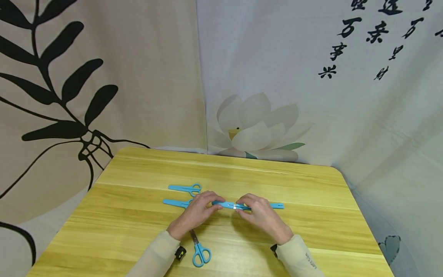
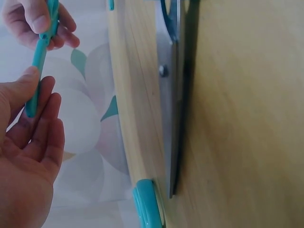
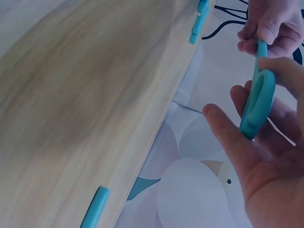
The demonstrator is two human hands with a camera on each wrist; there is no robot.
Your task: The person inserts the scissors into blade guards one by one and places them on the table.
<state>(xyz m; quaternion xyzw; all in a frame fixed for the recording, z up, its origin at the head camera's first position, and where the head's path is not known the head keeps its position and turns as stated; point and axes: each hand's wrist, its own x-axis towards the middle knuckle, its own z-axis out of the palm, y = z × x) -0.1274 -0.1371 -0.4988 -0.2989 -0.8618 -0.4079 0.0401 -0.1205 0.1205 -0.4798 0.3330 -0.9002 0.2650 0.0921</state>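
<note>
Over the middle of the table, both hands hold one pair of blue-handled scissors (image 1: 242,207) with its blades in a blue sheath (image 1: 225,204). My left hand (image 1: 198,212) pinches the sheath end between thumb and fingers. Around the handle loops (image 3: 260,102), my right hand (image 1: 262,215) grips with thumb and fingers. A small bright bit of metal shows between sheath and handles in the head view. Bare-bladed scissors (image 1: 200,254) lie below the left wrist, their blade tips hidden by the forearm. Just beyond the right hand lies another blue sheath (image 1: 278,206).
Two sheathed blue scissors lie left of the hands: the farther scissors (image 1: 185,188) in full view, the nearer scissors (image 1: 174,202) partly covered by the left hand. The wooden table (image 1: 311,238) ends at a printed curtain (image 1: 166,77) behind.
</note>
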